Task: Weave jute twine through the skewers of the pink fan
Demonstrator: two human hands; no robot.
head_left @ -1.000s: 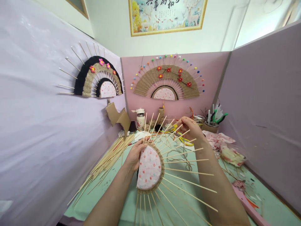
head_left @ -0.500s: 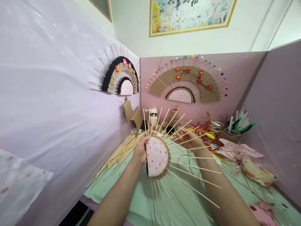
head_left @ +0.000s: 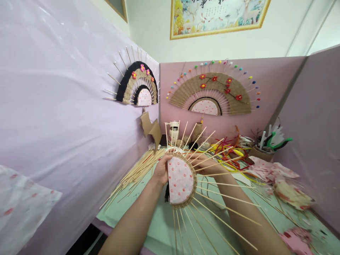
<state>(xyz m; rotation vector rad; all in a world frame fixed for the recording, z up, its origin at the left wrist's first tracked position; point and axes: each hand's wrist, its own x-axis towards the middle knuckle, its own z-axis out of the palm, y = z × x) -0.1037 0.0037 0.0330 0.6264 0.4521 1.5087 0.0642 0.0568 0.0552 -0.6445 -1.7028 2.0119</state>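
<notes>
With your left hand (head_left: 161,170) closed on the fan (head_left: 180,182) and your right hand's (head_left: 203,163) grip indeterminable behind the sticks (head_left: 223,174), the twine rim (head_left: 194,180) is woven, outer stick lengths bare.

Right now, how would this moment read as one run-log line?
left hand: holding floral half-disc | right hand: behind its sticks | sticks: fanned outward

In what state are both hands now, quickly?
Left hand: closed on the half-round fan at its upper corner.
Right hand: partly behind the sticks; its grip cannot be told.

A gold-framed picture (head_left: 220,18) hangs high beyond a white-lidded bottle (head_left: 174,132).
</notes>
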